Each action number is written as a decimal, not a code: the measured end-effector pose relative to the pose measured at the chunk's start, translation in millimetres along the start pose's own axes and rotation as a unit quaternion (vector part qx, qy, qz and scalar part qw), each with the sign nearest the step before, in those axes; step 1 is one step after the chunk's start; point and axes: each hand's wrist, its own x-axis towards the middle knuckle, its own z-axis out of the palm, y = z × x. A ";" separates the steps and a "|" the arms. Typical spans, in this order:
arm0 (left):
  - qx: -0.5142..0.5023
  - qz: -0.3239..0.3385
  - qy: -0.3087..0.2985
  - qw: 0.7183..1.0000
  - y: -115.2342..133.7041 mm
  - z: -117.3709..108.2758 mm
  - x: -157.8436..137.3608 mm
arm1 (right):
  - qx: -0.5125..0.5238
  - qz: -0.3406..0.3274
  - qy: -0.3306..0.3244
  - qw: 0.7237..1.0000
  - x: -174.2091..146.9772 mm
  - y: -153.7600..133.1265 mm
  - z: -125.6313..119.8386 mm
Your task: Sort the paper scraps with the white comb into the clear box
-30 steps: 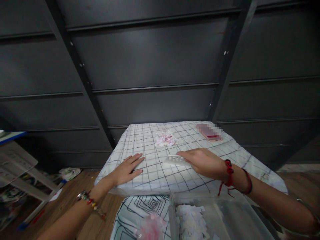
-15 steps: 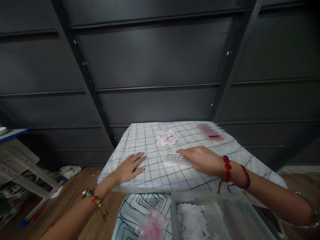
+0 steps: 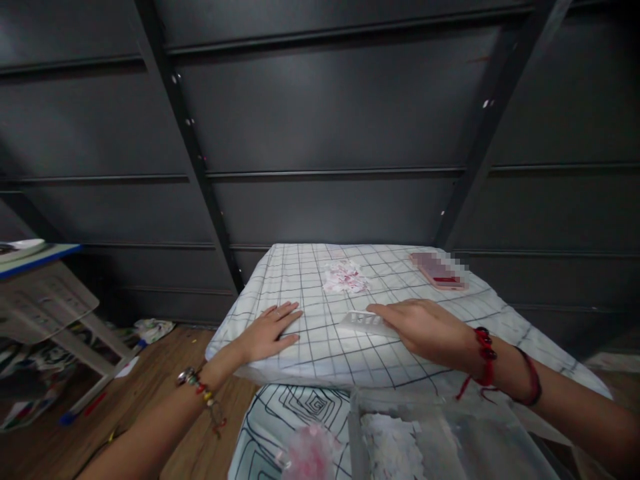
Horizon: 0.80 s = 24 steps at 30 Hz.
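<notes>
My left hand [image 3: 274, 330] lies flat on the white checked cloth [image 3: 310, 357], fingers spread, holding nothing. My right hand [image 3: 425, 327] is closed around a flat white plastic piece with a row of slots [image 3: 367, 321], which looks like a scraper. Its slotted end sticks out to the left, low over the cloth; the rest is hidden in my fingers. Just beyond it lies a small pile of white and pink scraps [image 3: 346, 277].
A phone [image 3: 437, 270] lies at the back right. In front stand a clear plastic box [image 3: 356, 433] holding pale scraps [image 3: 393, 443] and a pink bag-like bundle [image 3: 310, 453] on a patterned cloth. A dark panelled wall [image 3: 325, 120] is behind; a small table [image 3: 45, 257] stands left.
The view has turned slightly left, so everything sits further right. My right hand has shifted a little right and nearer, still gripping the white piece. The left hand stays flat in place.
</notes>
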 end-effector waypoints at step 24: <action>0.005 0.025 0.019 0.999 -5.0 5.1 0.5 | 0.026 -0.096 0.014 0.995 -8.2 -59.3 -18.4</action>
